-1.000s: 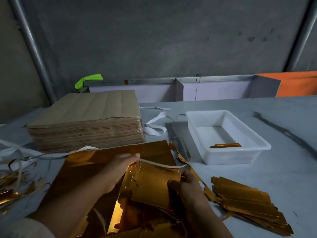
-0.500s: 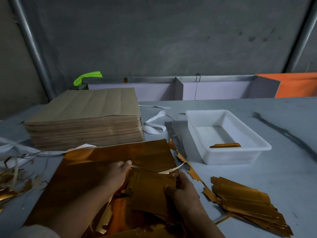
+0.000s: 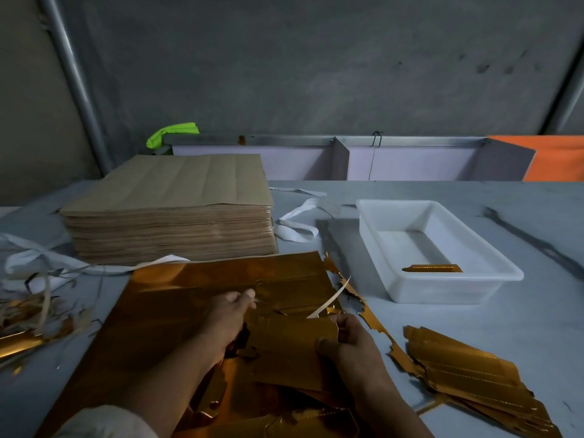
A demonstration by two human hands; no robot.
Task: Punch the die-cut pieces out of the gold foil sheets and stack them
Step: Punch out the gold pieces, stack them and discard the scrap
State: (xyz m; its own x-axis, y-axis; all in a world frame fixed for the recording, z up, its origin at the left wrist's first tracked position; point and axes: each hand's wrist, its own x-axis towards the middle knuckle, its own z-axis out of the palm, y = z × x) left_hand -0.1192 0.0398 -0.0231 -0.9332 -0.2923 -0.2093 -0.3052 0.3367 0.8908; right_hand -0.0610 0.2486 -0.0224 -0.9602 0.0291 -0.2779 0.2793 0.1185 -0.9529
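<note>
A large gold foil sheet [image 3: 177,305] lies flat on the table in front of me. My left hand [image 3: 229,314] and my right hand [image 3: 350,343] both grip a die-cut gold piece [image 3: 290,349], the left on its left edge, the right pinching its right edge. A thin white strip [image 3: 330,300] curls up just above the piece. A stack of punched gold pieces [image 3: 467,377] lies to the right of my right hand. Torn gold trim [image 3: 373,320] runs between the sheet and that stack.
A thick pile of brown-backed sheets [image 3: 170,213] stands at the back left. A white plastic tray [image 3: 442,286] at the right holds one small gold piece [image 3: 431,268]. Scrap strips [image 3: 34,314] litter the left edge. White bands [image 3: 298,222] lie behind.
The die-cut piece has come down lower and flatter over the sheet, both hands moving toward me with it. The white strip now sticks up free above it.
</note>
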